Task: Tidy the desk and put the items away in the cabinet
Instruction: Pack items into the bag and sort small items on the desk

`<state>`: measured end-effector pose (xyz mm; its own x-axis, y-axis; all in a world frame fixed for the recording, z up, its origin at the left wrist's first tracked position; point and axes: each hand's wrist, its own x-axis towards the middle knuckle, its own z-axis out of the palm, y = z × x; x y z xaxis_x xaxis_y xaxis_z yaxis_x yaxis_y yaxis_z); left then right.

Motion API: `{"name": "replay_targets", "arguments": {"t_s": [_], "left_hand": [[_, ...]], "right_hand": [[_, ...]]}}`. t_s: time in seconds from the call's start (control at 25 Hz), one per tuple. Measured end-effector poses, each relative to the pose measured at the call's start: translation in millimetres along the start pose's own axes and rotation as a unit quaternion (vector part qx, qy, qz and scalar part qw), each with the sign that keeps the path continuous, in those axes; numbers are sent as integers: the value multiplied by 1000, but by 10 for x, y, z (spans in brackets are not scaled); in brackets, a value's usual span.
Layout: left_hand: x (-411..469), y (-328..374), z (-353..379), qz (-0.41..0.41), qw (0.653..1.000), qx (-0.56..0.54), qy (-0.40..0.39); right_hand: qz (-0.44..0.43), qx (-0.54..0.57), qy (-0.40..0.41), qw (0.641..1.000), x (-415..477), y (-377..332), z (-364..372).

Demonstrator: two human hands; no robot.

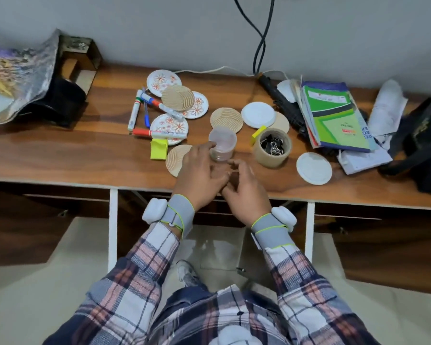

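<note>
Sorting the desk [85, 150] seems in hand: the left hand [199, 170] touches the clear tub [222, 143] standing among coasters [226, 119], while the right hand [244, 188] curls beside it, its hold unclear; next probably comes a firm grasp.

A clear plastic cup [222, 143] stands upright on the wooden desk [60, 155]. Just right of the cup is a cardboard tub [272, 148], upright and open, with black binder clips inside. Left of the cup lie markers [134, 112] across flowered round coasters [171, 122]. Just behind the cup lies one beige ribbed coaster [226, 118]. Well to the right of the cup lies a stack of notebooks [334, 115].
</note>
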<state>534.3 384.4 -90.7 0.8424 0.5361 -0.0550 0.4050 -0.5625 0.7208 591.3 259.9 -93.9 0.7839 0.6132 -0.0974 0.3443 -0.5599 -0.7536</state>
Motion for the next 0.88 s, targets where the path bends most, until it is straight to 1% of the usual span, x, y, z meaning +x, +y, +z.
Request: {"name": "replay_targets", "arguments": {"t_s": [0.2,0.44,0.6,0.68,0.76,0.84,0.88], "left_hand": [[197,44,-34,41,999,-5,-7],[409,156,-3,114,993,32,-25],[600,115,2,87,993,77,-17],[698,106,48,74,992,96,-43],[763,112,113,79,988,97,-91],[798,140,197,85,982,102,-135],[808,166,235,84,981,104,-143]], "right_hand": [[30,-24,56,998,91,-19,-89],[39,-3,100,994,175,42,-217],[28,-23,132,991,310,128,-272],[16,-53,167,984,455,222,-349],[29,-100,181,978,620,332,-429],[72,-148,152,975,755,460,-461],[91,-160,129,974,800,518,-463]]}}
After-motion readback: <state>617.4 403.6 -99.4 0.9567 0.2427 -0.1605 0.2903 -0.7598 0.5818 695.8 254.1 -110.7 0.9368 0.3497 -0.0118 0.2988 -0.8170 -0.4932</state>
